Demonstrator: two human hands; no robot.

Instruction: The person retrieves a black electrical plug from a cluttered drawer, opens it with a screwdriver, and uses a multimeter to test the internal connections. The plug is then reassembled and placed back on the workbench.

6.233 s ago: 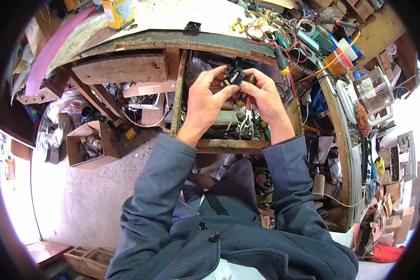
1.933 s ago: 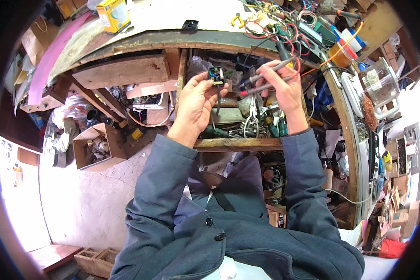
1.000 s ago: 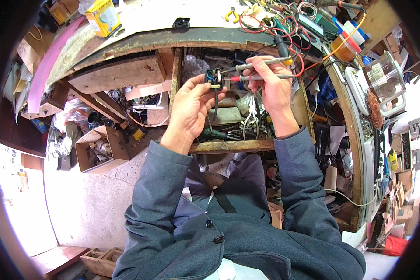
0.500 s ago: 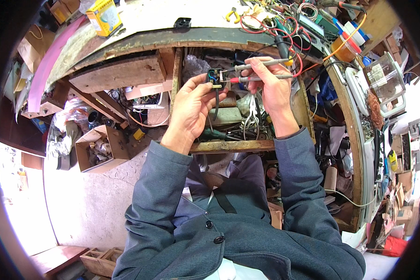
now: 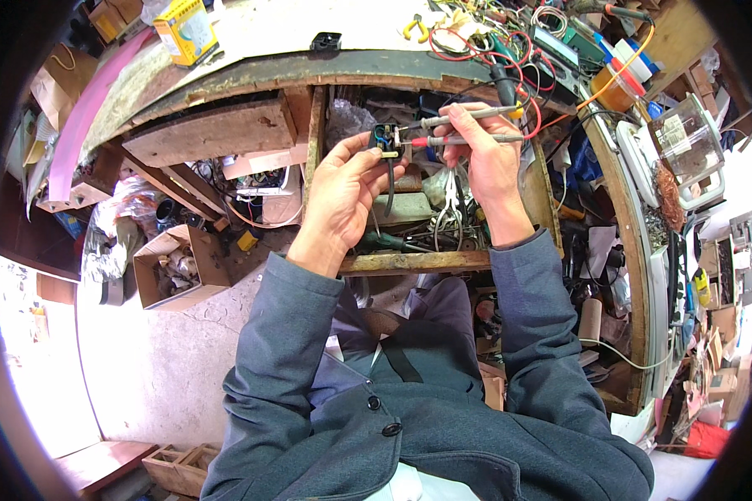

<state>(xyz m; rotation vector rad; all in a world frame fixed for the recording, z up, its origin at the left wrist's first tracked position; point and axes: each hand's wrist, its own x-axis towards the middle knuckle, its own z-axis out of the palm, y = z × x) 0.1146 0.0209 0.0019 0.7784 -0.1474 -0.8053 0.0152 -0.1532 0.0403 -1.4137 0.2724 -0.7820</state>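
My left hand (image 5: pixel 342 188) grips a small opened black adapter (image 5: pixel 383 135), with its inner parts and a bit of blue wire showing. A short black cord (image 5: pixel 389 196) hangs from it below my fingers. My right hand (image 5: pixel 490 163) is closed round two grey test probes, held much like chopsticks. The black-tipped probe (image 5: pixel 433 122) lies above the red-tipped probe (image 5: pixel 422 142). Both tips point left into the adapter's open side; whether they touch metal is too small to tell. On the bench beyond lies a black plastic shell (image 5: pixel 326 41).
Beneath my hands, an open wooden drawer (image 5: pixel 418 264) holds pliers (image 5: pixel 450 204), a screwdriver (image 5: pixel 401 242) and clutter. Red leads (image 5: pixel 526 63) run over the bench at the right. A yellow box (image 5: pixel 185 33) stands far left; a cardboard box (image 5: pixel 180 267) sits lower left.
Almost nothing differs. My hands, the adapter and both probes keep their places, with only a very slight shift.
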